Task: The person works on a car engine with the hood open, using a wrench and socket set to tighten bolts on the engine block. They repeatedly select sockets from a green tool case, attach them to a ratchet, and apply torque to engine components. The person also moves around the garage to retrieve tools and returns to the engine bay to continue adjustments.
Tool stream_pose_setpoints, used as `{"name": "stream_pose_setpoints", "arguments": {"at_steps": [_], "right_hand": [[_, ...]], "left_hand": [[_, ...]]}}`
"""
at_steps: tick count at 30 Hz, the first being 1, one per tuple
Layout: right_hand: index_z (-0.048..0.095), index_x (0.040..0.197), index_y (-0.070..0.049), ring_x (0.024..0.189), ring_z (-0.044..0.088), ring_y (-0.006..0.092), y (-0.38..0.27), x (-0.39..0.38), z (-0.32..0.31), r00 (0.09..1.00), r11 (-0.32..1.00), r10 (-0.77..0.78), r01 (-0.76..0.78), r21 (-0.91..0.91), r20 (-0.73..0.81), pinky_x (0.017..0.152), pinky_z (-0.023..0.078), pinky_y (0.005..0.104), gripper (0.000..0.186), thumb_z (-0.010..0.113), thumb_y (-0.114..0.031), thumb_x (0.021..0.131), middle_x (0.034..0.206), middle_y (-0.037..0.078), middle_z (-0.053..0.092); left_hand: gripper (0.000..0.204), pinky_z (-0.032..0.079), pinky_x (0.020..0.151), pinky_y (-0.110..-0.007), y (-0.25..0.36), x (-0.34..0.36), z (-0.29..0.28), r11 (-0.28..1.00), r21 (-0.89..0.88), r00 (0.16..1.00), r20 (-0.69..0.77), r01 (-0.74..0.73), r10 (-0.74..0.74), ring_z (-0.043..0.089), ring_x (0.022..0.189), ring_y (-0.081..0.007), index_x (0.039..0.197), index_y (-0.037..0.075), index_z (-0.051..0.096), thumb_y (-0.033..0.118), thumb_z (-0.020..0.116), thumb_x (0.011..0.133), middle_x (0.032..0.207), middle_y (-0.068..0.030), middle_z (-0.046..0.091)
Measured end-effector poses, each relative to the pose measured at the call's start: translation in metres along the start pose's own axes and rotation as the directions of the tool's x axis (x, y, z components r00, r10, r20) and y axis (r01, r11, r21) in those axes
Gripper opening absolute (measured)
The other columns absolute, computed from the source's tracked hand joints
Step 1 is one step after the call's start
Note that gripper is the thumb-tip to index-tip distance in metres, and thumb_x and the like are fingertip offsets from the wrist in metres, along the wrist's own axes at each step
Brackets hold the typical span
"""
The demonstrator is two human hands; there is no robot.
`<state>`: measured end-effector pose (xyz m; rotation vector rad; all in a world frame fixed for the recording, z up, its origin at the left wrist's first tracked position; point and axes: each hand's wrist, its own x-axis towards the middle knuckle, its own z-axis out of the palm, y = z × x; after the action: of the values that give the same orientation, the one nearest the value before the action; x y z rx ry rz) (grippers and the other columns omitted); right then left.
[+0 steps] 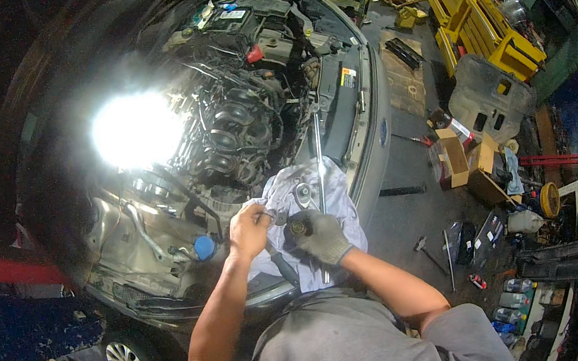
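Both my hands work over a pale grey cloth [342,206] spread on the car's near edge. My bare left hand [246,233] is closed in a pinch; the small thing at its fingertips is too unclear to name. In a grey work glove, my right hand [324,240] is closed around a round black part [300,228] with a ringed end. Just beyond them a metal part with a round hole [304,193] lies on the cloth. Beside it a long shiny metal bar [318,146] reaches toward the engine. A dark-handled tool [283,265] rests between my forearms.
The engine bay [240,119] lies open ahead, with a blue cap [204,247] near my left forearm. A bright lamp [137,130] glares at left. On the right floor are a hammer [430,254], cardboard boxes [483,163] and a yellow metal rack [482,23].
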<state>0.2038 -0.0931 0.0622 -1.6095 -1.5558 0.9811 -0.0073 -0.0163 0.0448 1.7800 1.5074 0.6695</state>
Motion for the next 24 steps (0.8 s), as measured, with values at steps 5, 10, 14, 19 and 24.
{"name": "stream_pose_setpoints", "arguments": {"at_steps": [5, 10, 14, 19, 24], "right_hand": [[0.071, 0.112, 0.003, 0.088, 0.075, 0.0383, 0.001, 0.014, 0.034, 0.996, 0.993, 0.071, -0.064, 0.103, -0.063, 0.080, 0.057, 0.0446, 0.041, 0.079, -0.025, 0.083, 0.098, 0.025, 0.075], [0.066, 0.100, 0.004, 0.081, 0.072, 0.0351, 0.006, 0.029, 0.056, 0.991, 0.989, 0.132, -0.132, 0.063, 0.016, 0.073, 0.053, 0.0466, 0.041, 0.080, -0.031, 0.083, 0.089, 0.026, 0.073], [0.066, 0.097, 0.003, 0.079, 0.070, 0.0357, 0.004, 0.033, 0.058, 0.993, 0.975, 0.116, -0.109, 0.192, -0.021, 0.072, 0.053, 0.0466, 0.039, 0.077, -0.034, 0.087, 0.084, 0.025, 0.071], [0.064, 0.096, 0.002, 0.075, 0.067, 0.0404, 0.004, 0.030, 0.056, 0.986, 0.970, 0.165, -0.161, 0.184, -0.005, 0.070, 0.052, 0.0471, 0.033, 0.074, -0.029, 0.089, 0.082, 0.026, 0.069], [0.068, 0.102, 0.000, 0.073, 0.062, 0.0221, 0.007, 0.035, 0.063, 0.986, 0.934, 0.165, -0.157, 0.321, 0.001, 0.068, 0.051, 0.0378, 0.028, 0.078, -0.022, 0.088, 0.082, 0.011, 0.068]], "left_hand": [[0.028, 0.055, 0.085, -0.034, -0.016, 0.000, -0.015, 0.992, -0.124, 0.975, 0.216, -0.017, 0.044, 0.069, 0.096, -0.0188, 0.113, 0.000, 0.075, 0.013, 0.079, 0.089, 0.104, -0.0101, 0.073], [0.026, 0.055, 0.085, -0.032, -0.025, 0.003, -0.003, 0.960, -0.268, 0.944, 0.330, 0.082, 0.012, 0.066, 0.093, -0.0148, 0.113, -0.001, 0.074, 0.007, 0.081, 0.089, 0.108, -0.0076, 0.072], [0.028, 0.055, 0.079, -0.031, -0.021, 0.004, 0.001, 0.987, -0.159, 0.970, 0.241, 0.012, 0.027, 0.066, 0.083, -0.0123, 0.112, 0.000, 0.073, 0.011, 0.083, 0.089, 0.096, -0.0060, 0.073], [0.025, 0.053, 0.072, -0.029, -0.011, 0.002, 0.009, 0.945, -0.297, 0.983, 0.163, 0.137, -0.091, 0.063, 0.073, -0.0100, 0.109, 0.001, 0.073, 0.013, 0.082, 0.089, 0.081, -0.0027, 0.071], [0.023, 0.050, 0.071, -0.028, -0.018, 0.005, 0.014, 0.857, -0.422, 0.953, 0.189, 0.296, -0.236, 0.062, 0.077, -0.0085, 0.110, -0.002, 0.072, 0.012, 0.079, 0.093, 0.084, -0.0017, 0.071]]}}
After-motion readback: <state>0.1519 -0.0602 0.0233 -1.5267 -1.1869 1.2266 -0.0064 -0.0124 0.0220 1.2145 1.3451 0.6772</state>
